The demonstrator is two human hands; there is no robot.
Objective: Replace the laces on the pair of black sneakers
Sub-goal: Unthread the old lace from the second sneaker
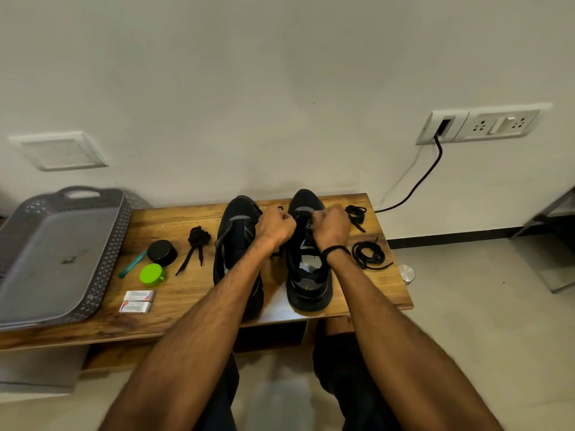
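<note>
I look down on a low wooden table [193, 293] against a pale wall, with a large grey perforated tray [109, 253] lying across its left end. The pair of black sneakers stands in the middle of the table, toes pointing away to the far edge: the left sneaker [236, 222] is partly covered by a forearm, and the right sneaker [308, 275] is just beside it with its tongue area open. Both hands meet over the far part of the right sneaker. The left hand [275, 227] and the right hand [331, 225] are closed, fingers curled tight on the lace [280, 208] at the eyelets, though the fingertips are hidden behind the knuckles. A near lace coil [370, 255] lies to the right of that shoe, and a far lace coil [356, 213] sits beyond it. A knotted lace bundle [197, 239] lies left of the left sneaker. Further left are a round black tin [161, 252], a green lidded pot [151, 274] just nearer, and a teal pen [133, 264] beside them. Two small boxes [139, 295] lie side by side close to the near edge. A black thread band [334, 251] circles the right wrist.
</note>
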